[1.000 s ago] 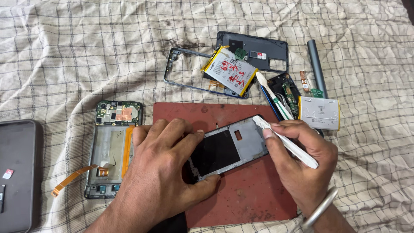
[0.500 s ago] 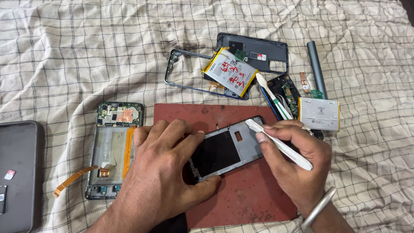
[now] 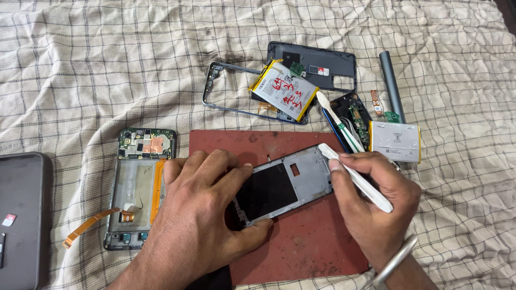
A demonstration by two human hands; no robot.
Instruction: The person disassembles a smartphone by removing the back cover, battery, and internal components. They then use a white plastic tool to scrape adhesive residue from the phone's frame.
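My left hand (image 3: 200, 215) presses flat on the near end of a grey phone frame (image 3: 290, 185) that lies on a red-brown mat (image 3: 301, 252). My right hand (image 3: 376, 209) grips a white plastic pry tool (image 3: 355, 176) like a pen. The tool's flat tip rests at the frame's far right corner. The frame shows a black panel and a small rectangular cut-out. A metal bangle sits on my right wrist.
An opened phone body (image 3: 141, 185) with circuit board and orange flex cable lies left of the mat. A dark phone (image 3: 20, 215) lies at the left edge. Behind the mat: a metal bezel (image 3: 226, 86), two batteries (image 3: 284, 91) (image 3: 395, 141), a back cover (image 3: 322, 62), a grey cylinder (image 3: 391, 86).
My right hand has shifted the pry tool's tip slightly along the frame's far right corner. My left hand stays pressed on the frame.
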